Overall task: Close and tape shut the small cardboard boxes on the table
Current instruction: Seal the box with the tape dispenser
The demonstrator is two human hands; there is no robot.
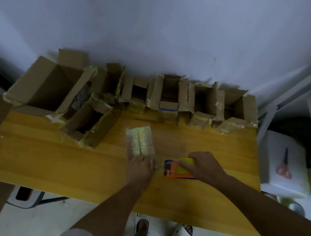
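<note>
One small box (pixel 139 141) sits closed mid-worktop, yellowed tape along its top seam; left hand (pixel 140 169) rests on its near end, fingers look flat, holding it down. Right hand (pixel 202 164) grips the tape dispenser (pixel 178 169) just beside it, toward the worktop (pixel 47 163) near edge. Open boxes (pixel 167 94) line the far edge, flaps up, untaped: most of the job looks left.

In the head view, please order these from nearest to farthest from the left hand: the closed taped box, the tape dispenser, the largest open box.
1. closed taped box, touching the left hand
2. tape dispenser, just right, gripped by the right hand
3. largest open box, far back left
</note>
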